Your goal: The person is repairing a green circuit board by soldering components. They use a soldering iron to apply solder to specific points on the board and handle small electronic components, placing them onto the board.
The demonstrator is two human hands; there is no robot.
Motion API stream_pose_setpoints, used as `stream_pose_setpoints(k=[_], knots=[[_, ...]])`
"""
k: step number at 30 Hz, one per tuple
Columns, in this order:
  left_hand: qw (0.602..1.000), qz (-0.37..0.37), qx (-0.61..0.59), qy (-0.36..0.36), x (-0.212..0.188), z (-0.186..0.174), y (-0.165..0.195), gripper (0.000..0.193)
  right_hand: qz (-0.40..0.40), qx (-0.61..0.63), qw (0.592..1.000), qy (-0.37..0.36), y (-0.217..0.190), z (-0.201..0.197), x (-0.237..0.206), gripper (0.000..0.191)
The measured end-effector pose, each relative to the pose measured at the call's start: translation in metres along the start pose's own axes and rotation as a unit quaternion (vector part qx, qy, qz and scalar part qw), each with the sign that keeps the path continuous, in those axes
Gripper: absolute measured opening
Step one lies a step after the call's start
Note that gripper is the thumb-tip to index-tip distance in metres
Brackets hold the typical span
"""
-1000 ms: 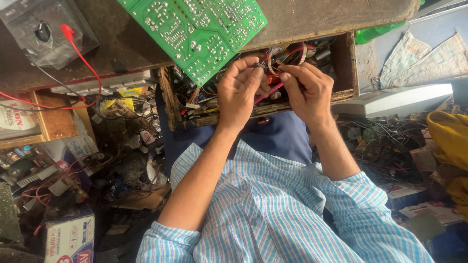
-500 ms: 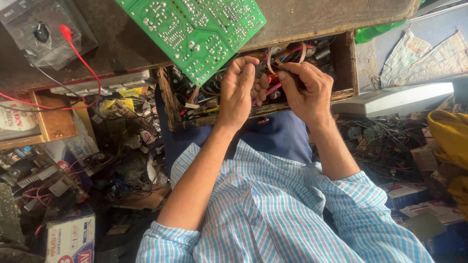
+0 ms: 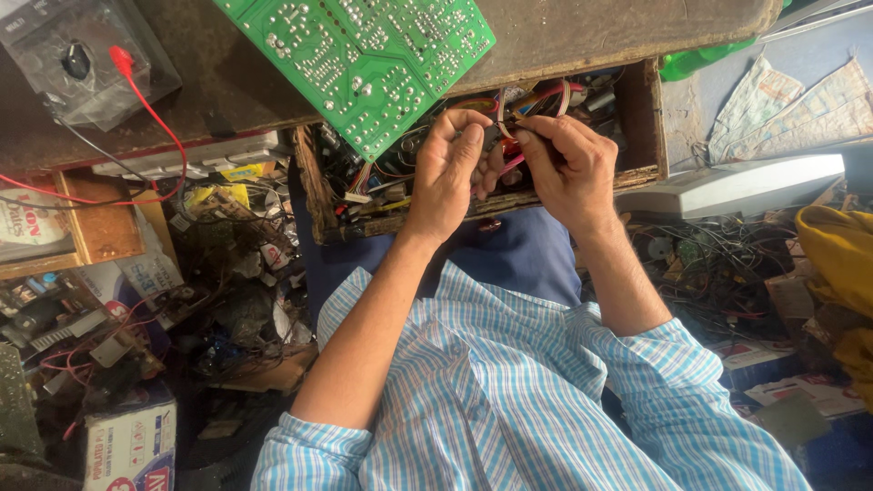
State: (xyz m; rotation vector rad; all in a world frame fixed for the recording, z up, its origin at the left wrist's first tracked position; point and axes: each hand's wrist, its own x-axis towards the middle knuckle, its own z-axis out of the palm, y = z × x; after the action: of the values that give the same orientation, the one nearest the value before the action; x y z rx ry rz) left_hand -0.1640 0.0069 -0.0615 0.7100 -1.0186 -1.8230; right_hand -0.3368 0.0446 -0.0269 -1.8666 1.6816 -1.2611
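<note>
Wire bundle (image 3: 509, 136), pink and red strands plus a pale looped one, sits pinched between both hands directly over the open wooden drawer (image 3: 647, 118), which serves as landmark. Left hand (image 3: 447, 173) comes in from the drawer's front edge, fingers curled, thumb and forefinger closed on the strands. Right hand (image 3: 568, 168) mirrors it from the other side, fingertips narrow and clamped on the same bundle. The two sets of fingertips almost touch, so the bundle lies between them, neither hand clearly nearer. Long axis of the wires runs roughly from the drawer's front toward its back, the loop arching up behind the right fingers. Exactly what small part sits at the pinch point cannot be told; too hidden.

Inside the drawer: tangled cables and small components under the hands. Green circuit board (image 3: 364, 59) lies solder side up on the worktop, overhanging the drawer's left corner, close to the left hand but not touching. Well left of the drawer, a clear-wrapped box (image 3: 77, 64) with a red lead (image 3: 150, 123) trailing from it. Right of the drawer, a grey flat casing (image 3: 737, 186). Below the drawer's front edge, blue striped shirt sleeves (image 3: 509, 391).
</note>
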Motion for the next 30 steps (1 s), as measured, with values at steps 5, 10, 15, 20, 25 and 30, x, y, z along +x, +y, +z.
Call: stream_pose_setpoints(k=[5,10,15,20,25,30], knots=[[0.999,0.016,0.002,-0.029,-0.005,0.003,-0.001,0.022,0.007,-0.025,0.999,0.035,0.001,0.001,0.002,0.009],[0.998,-0.02,-0.064,0.021,-0.003,0.002,0.003,0.021,0.001,0.001,0.999,0.032,-0.001,-0.004,-0.001,0.009],[0.996,-0.025,-0.087,0.027,-0.006,0.003,0.007,0.031,-0.04,0.005,0.998,0.048,-0.013,-0.012,-0.004,0.014],[0.997,-0.009,-0.08,0.021,-0.01,0.004,0.011,0.035,-0.004,-0.001,0.987,0.161,-0.016,-0.04,-0.018,0.015],[0.997,-0.001,-0.074,0.031,-0.012,-0.002,0.007,0.033,0.063,0.11,0.952,0.279,-0.01,-0.062,-0.056,0.026],[0.997,0.002,-0.08,0.02,-0.013,-0.009,0.005,0.032,0.057,-0.139,0.966,0.212,-0.018,-0.067,-0.093,0.023]])
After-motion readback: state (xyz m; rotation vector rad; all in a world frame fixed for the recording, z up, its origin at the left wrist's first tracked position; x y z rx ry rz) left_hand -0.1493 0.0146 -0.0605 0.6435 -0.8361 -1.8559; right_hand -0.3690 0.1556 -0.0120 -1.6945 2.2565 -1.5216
